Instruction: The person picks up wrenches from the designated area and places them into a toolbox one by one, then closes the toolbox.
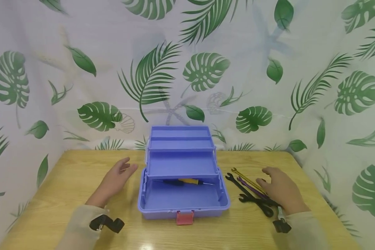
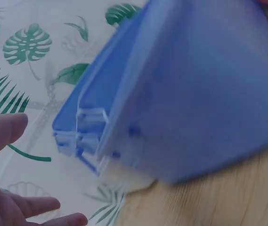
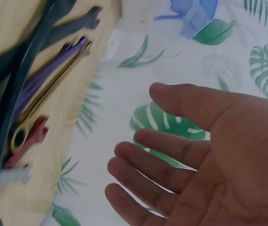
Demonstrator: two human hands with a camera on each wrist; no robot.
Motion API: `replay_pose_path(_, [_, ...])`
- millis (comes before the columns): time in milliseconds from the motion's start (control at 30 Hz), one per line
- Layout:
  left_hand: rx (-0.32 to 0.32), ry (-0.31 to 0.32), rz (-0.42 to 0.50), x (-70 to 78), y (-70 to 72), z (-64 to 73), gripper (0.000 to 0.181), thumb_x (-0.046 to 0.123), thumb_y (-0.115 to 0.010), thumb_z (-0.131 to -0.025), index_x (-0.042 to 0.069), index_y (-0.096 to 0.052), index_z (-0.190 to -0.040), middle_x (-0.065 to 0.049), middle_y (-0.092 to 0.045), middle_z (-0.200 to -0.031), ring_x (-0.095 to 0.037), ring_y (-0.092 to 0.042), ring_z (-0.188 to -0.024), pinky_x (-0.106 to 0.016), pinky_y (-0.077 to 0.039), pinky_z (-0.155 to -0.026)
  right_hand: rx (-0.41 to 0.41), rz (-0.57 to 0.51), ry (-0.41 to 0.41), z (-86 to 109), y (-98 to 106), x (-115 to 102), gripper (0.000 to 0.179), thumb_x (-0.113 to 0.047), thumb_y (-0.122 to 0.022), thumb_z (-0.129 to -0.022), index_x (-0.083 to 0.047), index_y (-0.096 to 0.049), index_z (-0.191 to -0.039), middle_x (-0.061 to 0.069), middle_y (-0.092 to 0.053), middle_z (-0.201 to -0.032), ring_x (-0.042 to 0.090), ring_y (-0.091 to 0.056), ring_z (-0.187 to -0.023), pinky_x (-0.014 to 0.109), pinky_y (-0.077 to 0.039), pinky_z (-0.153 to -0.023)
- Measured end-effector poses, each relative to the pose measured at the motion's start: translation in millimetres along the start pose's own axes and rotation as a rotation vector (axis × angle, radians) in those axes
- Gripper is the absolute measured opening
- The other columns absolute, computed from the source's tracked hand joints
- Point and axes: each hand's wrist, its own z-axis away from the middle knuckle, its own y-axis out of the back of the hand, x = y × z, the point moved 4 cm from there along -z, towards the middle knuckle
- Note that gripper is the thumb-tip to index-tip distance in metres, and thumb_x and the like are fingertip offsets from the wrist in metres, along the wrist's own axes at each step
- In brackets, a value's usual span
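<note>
A blue-purple toolbox (image 1: pixel 160 214) stands open on the table, its stepped trays raised at the back. Inside lie a screwdriver with a yellow and black handle (image 1: pixel 189 181) and a dark-handled screwdriver (image 1: pixel 174 182). Left of the box my left hand (image 1: pixel 116 178) hovers with loose fingers and holds nothing. My right hand (image 1: pixel 282 189) is over the wrenches at the right, its fingers relaxed and the palm bare in the right wrist view. Among these are a black wrench (image 1: pixel 246 190), a purple wrench (image 1: pixel 251 188), a gold wrench (image 1: pixel 246 178) and a red wrench (image 3: pixel 29 143).
A pink-red latch (image 1: pixel 185 218) hangs at the toolbox's front. The wooden table (image 1: pixel 187 238) meets a leaf-patterned cloth (image 1: pixel 231 114) at the back and sides. A silver wrench end (image 3: pixel 17 175) shows beside the red wrench.
</note>
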Motion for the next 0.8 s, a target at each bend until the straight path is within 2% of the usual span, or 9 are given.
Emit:
replay_pose_path(67, [-0.056, 0.061, 0.141, -1.5, -6.9, -2.5, 0.090, 0.067, -0.048, -0.087, 0.011, -0.018, -0.151, -0.022, -0.030, -0.149, -0.040, -0.034, -0.134, -0.052, -0.039, -0.101, -0.025, 0.021, 0.007, 0.3, 0.3, 7.7, 0.052, -0.037, -0.061, -0.091, 0.005, -0.057, -0.122, 0.027, -0.057, -0.121, 0.045, -0.055, -0.106, 0.057, -0.045, -0.082])
replay_pose_path(167, [-0.140, 0.132, 0.289, -3.8, -18.3, -4.9, 0.093, 0.068, -0.050, -0.085, 0.010, -0.017, -0.150, -0.022, -0.029, -0.149, -0.041, -0.033, -0.134, -0.053, -0.042, -0.098, -0.074, 0.041, 0.016, 1.2, -1.3, 20.5, 0.046, -0.032, -0.063, -0.090, 0.005, -0.060, -0.117, 0.025, -0.061, -0.114, 0.041, -0.060, -0.098, 0.054, -0.048, -0.077])
replay_pose_path(267, [-0.202, 0.156, 0.368, -6.6, -28.5, -8.2, 0.089, 0.067, -0.050, -0.085, 0.008, -0.025, -0.147, -0.021, -0.036, -0.146, -0.039, -0.037, -0.133, -0.053, -0.043, -0.096, -0.132, 0.048, 0.006, 3.1, -1.7, 33.8, 0.045, -0.030, -0.063, -0.089, 0.005, -0.060, -0.117, 0.025, -0.062, -0.113, 0.040, -0.060, -0.096, 0.053, -0.048, -0.076])
replay_pose_path(433, [-0.280, 0.132, 0.415, -15.5, -40.3, -15.1, 0.078, 0.063, -0.043, -0.091, 0.006, -0.035, -0.144, -0.018, -0.045, -0.141, -0.034, -0.044, -0.129, -0.052, -0.044, -0.096, -0.202, 0.070, -0.034, 7.1, 1.4, 51.8, 0.052, -0.038, -0.061, -0.090, 0.006, -0.058, -0.118, 0.027, -0.060, -0.114, 0.045, -0.057, -0.100, 0.054, -0.047, -0.078])
replay_pose_path(533, [-0.277, 0.141, 0.421, -17.0, -44.7, -14.2, 0.078, 0.060, -0.044, -0.093, 0.002, -0.033, -0.143, -0.020, -0.043, -0.142, -0.036, -0.043, -0.129, -0.053, -0.045, -0.095, -0.217, 0.081, -0.039, 8.1, 2.4, 60.0, 0.052, -0.038, -0.060, -0.090, 0.007, -0.058, -0.116, 0.027, -0.061, -0.111, 0.046, -0.057, -0.100, 0.055, -0.047, -0.077])
replay_pose_path(667, [-0.198, 0.184, 0.415, -13.6, -47.4, -9.5, 0.082, 0.061, -0.051, -0.089, -0.001, -0.035, -0.140, -0.025, -0.043, -0.139, -0.041, -0.044, -0.127, -0.051, -0.048, -0.091, -0.222, 0.083, -0.043, 10.0, 1.9, 66.6, 0.048, -0.036, -0.061, -0.090, 0.007, -0.059, -0.111, 0.027, -0.062, -0.106, 0.044, -0.059, -0.095, 0.053, -0.048, -0.075])
replay_pose_path(800, [-0.164, 0.202, 0.363, -9.9, -49.0, -8.7, 0.086, 0.063, -0.053, -0.086, -0.002, -0.034, -0.140, -0.025, -0.042, -0.141, -0.042, -0.043, -0.128, -0.049, -0.048, -0.092, -0.232, 0.086, -0.045, 13.8, 3.0, 72.1, 0.041, -0.030, -0.063, -0.088, 0.006, -0.060, -0.107, 0.024, -0.063, -0.102, 0.041, -0.060, -0.091, 0.053, -0.048, -0.074])
